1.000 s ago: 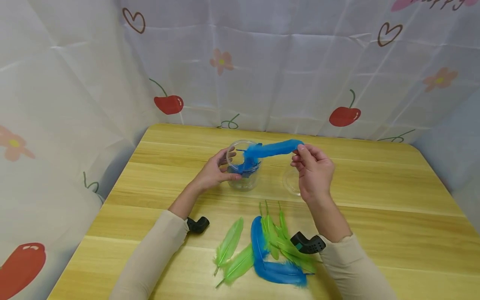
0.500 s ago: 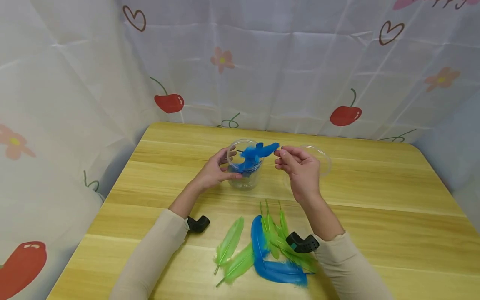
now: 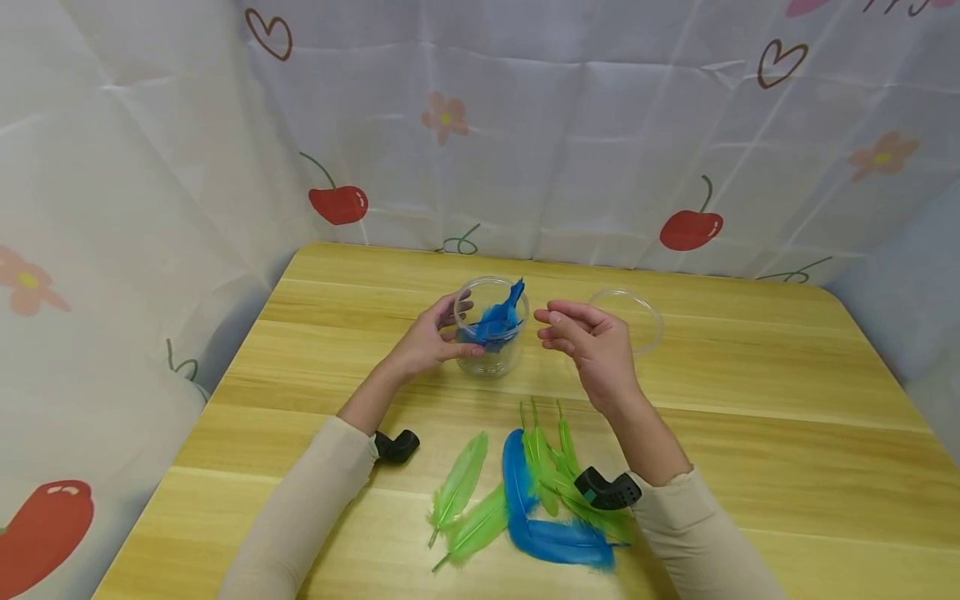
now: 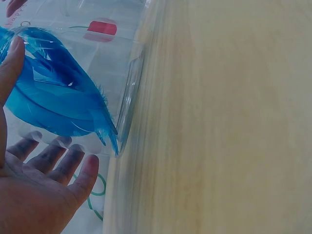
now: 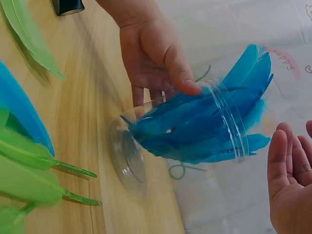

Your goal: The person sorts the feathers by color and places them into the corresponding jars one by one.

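Observation:
A clear plastic jar (image 3: pixel 491 350) stands on the wooden table (image 3: pixel 750 400), with blue feathers (image 3: pixel 498 318) tucked inside and their tips poking above the rim. My left hand (image 3: pixel 447 337) grips the jar from its left side, thumb in front and fingers behind. In the left wrist view the blue feathers (image 4: pixel 53 105) press against the jar wall beside my fingers (image 4: pixel 73 165). My right hand (image 3: pixel 553 328) hovers open just right of the jar, holding nothing. In the right wrist view the jar (image 5: pixel 146 161) is full of blue feathers (image 5: pixel 204 129).
A clear round lid (image 3: pixel 633 312) lies behind my right hand. Loose green feathers (image 3: pixel 459 483) and a blue feather (image 3: pixel 558 542) lie in a pile near the table's front edge. A printed white cloth (image 3: pixel 525 125) walls the table in.
My right hand pushed the long blue feather down into the jar, let go of it and moved left next to the jar. My left hand kept holding the jar.

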Motion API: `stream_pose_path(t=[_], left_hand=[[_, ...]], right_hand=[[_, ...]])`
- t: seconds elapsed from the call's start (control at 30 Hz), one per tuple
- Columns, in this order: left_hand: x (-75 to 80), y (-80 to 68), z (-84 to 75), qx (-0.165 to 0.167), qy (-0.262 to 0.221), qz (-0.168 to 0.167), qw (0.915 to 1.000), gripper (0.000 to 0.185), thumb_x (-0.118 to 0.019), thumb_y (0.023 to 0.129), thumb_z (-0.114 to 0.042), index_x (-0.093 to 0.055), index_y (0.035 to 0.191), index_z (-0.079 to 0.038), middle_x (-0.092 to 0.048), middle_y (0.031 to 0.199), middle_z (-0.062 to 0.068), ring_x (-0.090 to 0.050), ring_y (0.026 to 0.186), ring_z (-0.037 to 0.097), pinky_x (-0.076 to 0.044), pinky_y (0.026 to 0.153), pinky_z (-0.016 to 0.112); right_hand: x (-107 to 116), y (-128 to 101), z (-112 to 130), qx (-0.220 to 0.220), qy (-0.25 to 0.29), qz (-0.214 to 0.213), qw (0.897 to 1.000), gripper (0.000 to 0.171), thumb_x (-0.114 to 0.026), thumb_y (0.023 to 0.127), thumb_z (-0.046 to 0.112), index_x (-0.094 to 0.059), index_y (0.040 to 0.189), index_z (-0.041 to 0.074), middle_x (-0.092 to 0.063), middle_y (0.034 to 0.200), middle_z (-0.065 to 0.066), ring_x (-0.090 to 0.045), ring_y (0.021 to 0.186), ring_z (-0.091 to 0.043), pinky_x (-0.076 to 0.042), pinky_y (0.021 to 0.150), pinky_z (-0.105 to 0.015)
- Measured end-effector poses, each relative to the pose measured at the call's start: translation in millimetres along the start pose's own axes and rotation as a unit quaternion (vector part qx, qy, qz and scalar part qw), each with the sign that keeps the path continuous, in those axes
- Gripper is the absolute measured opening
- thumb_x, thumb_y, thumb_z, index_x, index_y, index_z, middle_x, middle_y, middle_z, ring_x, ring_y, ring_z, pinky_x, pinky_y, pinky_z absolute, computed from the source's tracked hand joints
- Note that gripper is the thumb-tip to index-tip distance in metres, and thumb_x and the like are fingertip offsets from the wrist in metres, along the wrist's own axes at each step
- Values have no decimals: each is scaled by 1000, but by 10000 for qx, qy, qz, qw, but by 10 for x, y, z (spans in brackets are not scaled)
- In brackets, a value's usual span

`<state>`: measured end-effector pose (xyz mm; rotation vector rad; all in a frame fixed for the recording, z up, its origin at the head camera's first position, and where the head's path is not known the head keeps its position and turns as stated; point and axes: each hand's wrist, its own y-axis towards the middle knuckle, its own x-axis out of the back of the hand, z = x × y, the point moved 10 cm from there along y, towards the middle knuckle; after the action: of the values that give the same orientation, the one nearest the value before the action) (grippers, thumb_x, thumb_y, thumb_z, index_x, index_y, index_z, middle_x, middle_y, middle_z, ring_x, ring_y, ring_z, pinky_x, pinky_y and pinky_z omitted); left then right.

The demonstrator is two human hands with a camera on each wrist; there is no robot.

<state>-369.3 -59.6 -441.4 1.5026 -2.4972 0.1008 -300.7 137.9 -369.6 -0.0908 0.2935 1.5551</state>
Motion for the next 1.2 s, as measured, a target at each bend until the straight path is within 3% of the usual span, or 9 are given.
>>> stream_pose_path(t=[0.4, 0.63, 0.93, 1.2], left_hand=[[-10, 38, 34, 209, -90, 98, 9997, 89, -78, 84, -3, -25, 156, -6, -34, 155, 20, -34, 141, 37, -34, 112, 48], [-5, 21, 13, 167, -60, 51, 9998, 88, -79, 84, -7, -27, 155, -6, -36, 154, 18, -37, 140, 34, -35, 112, 47], [6, 5, -11, 52, 22, 0, 10000, 88, -81, 83, -10, -30, 154, -6, -40, 153, 16, -40, 138, 32, -36, 111, 47], [0, -1, -22, 110, 47, -6, 9999, 87, -80, 84, -11, -29, 155, -8, -39, 153, 16, -39, 139, 33, -35, 112, 48]], right_hand=[[63, -52, -88, -147, -112, -23, 9998, 13, -62, 97, 3, -73, 95, 10, -75, 87, -3, -70, 73, -15, -59, 70, -27], [50, -117, -232, -420, -685, 421, 9959, 10, -62, 97, 5, -72, 98, 4, -74, 85, -2, -68, 72, -15, -58, 68, -26], [50, -235, -490, -1025, -1600, 1004, 9766, 31, -64, 97, 12, -63, 110, -17, -74, 85, -6, -64, 71, -19, -55, 64, -28], [98, -352, -739, -1494, -2008, 1418, 9577, 33, -65, 96, 15, -65, 107, -17, -73, 84, -12, -63, 67, -20, -54, 61, -26]])
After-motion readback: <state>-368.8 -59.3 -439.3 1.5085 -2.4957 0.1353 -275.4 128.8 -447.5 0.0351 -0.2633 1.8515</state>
